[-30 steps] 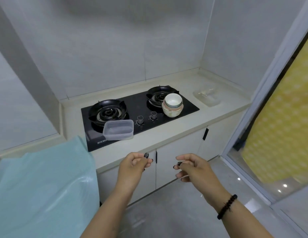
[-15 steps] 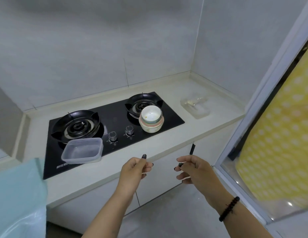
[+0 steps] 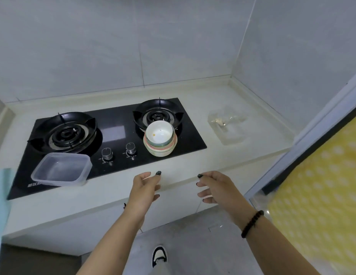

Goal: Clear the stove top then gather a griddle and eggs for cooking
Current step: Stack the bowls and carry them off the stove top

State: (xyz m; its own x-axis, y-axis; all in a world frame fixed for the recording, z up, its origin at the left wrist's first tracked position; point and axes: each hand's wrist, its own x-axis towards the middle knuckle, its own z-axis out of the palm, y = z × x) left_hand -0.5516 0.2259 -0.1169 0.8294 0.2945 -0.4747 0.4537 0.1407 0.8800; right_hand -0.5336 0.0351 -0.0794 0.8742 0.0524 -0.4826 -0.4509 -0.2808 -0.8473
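Hands hover at the counter's (image 3: 193, 169) front edge: left hand (image 3: 143, 190) and right hand (image 3: 217, 188), fingers loosely curled, holding nothing. Glossy black glass stove (image 3: 115, 124) carries a clear rectangular plastic tub (image 3: 61, 168) front-left and stacked round ceramic bowls (image 3: 160, 138) against the right burner (image 3: 158, 116).

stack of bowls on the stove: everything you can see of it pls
The stack of bowls is a few nested round bowls, ceramic by the look, cream outside with thin red and green rim lines. The top bowl is white inside, empty but for a small orange speck. The stack stands upright on the black glass stove top, at the front edge of the right burner, right of the two knobs. Whether it touches the burner's grate cannot be told. Neither hand touches it.
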